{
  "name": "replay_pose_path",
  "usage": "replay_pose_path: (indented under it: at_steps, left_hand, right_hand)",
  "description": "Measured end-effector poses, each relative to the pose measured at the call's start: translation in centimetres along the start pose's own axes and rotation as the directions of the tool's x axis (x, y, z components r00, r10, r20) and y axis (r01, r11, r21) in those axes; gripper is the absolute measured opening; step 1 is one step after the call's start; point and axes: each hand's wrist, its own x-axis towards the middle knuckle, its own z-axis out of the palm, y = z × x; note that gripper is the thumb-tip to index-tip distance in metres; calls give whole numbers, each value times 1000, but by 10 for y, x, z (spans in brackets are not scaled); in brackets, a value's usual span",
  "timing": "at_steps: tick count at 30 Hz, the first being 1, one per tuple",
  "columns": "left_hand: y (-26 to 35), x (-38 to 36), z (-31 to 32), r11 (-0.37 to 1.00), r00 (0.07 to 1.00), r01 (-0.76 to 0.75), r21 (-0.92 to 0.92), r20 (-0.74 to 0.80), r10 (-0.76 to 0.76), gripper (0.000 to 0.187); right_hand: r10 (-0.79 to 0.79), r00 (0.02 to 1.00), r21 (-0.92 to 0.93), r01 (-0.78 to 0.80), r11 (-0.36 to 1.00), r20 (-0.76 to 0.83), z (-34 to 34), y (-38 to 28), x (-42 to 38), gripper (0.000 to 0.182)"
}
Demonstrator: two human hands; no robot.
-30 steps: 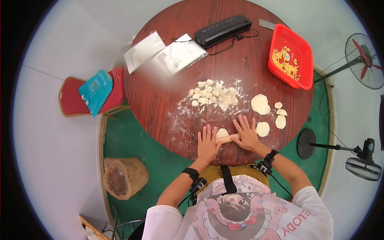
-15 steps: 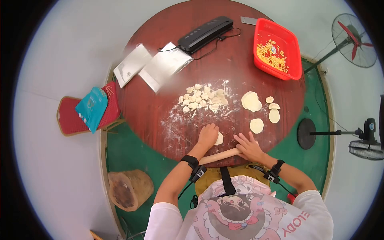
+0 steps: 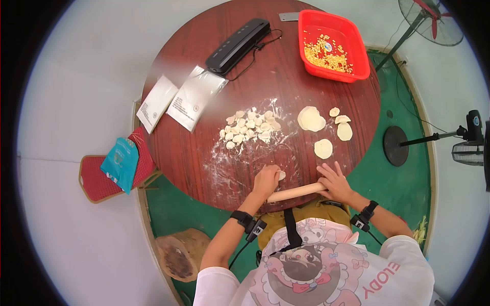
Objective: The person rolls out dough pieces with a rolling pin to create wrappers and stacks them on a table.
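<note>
My left hand (image 3: 266, 182) has its fingers closed on the edge of a small dough wrapper (image 3: 282, 175), partly hidden by the fingers. Close to the table's near edge lies a wooden rolling pin (image 3: 295, 193), slanting up to the right. My right hand (image 3: 335, 184) rests over the pin's right end with its fingers spread apart. Ahead of my left hand sits a pile of small floured dough pieces (image 3: 250, 126). A flat round wrapper (image 3: 323, 149) lies beyond my right hand, with stacked wrappers (image 3: 311, 119) above it and smaller dough rounds (image 3: 344, 131) to the right.
On the round wooden table (image 3: 189, 163), flour is scattered. A red basin (image 3: 334, 74) with yellow bits stands at the far right. At the far left are a black sealing machine (image 3: 238, 45) and clear-wrapped packs (image 3: 196, 99). A fan (image 3: 395, 145) stands beyond the table.
The camera view has shifted and turned slightly. The wrapper at my left hand now shows less and looks lifted at its edge. My right hand's fingers are spread wider on the rolling pin.
</note>
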Motion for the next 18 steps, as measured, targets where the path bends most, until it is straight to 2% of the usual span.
replay_pose_path:
  at_steps: [1, 3, 4, 5, 6, 7, 9, 10, 11, 13, 14, 15, 17, 18]
  left_hand:
    - [2, -2, -1, 1000, 1000, -1, 2, 2, 1, 12]
    - [5, -7, -1, 935, 982, 128, -331, -92, -166, 18]
    - [1, -8, 1, 935, 982, 128, -330, -93, -167, 18]
    - [-6, -8, 5, 778, 924, 324, -538, 2, -383, 20]
    - [-12, -8, 10, 536, 821, 481, -694, 142, -552, 21]
    - [-20, -8, 13, 533, 820, 479, -697, 139, -555, 21]
    - [-31, -10, 11, 528, 764, 535, -660, 110, -636, 14]
    - [-34, -13, 6, 645, 796, 513, -566, 31, -605, 19]
    - [-34, -16, 5, 643, 794, 515, -567, 32, -607, 19]
    - [-23, -20, -9, 870, 807, 456, -190, -325, -494, 29]
    - [-16, -24, -17, 852, 824, 445, -276, -247, -510, 36]
    - [-21, -25, -10, 850, 820, 448, -278, -251, -515, 36]
    - [-36, -28, 10, 975, 892, 211, 64, -421, -165, 37]
    - [-33, -29, 6, 958, 911, 269, 103, -351, -218, 42]
  right_hand:
    - [9, 1000, -6, -9, 1000, 3, -2, 1, -2, 37]
    - [16, 1000, -10, -16, 1000, 5, -1, 2, -4, 37]
    - [12, 1000, -7, -12, 1000, 2, 0, 3, -3, 37]
    - [6, 1000, -5, -6, 1000, 0, 1, 5, -2, 37]
    - [1, 1000, -6, -1, 1000, 1, 0, 5, 1, 37]
    - [-12, 1000, 8, 12, 1000, -5, 0, 5, 6, 36]
    - [-28, 1000, 24, 28, 999, -9, 0, 3, 17, 36]
    - [-24, 1000, 9, 24, 1000, -13, 1, 1, 23, 35]
    - [-19, 1000, -6, 19, 1000, -16, 2, -1, 28, 35]
    - [-18, 1000, -1, 18, 1000, -12, 8, -5, 38, 35]
    - [-16, 1000, 3, 16, 1000, -9, 12, -7, 45, 35]
    - [-24, 1000, 4, 24, 1000, -8, 16, -9, 52, 35]
    - [-78, 997, 17, 79, 997, -27, 21, -12, 67, 34]
    - [-81, 996, 21, 81, 996, -24, 24, -12, 74, 34]
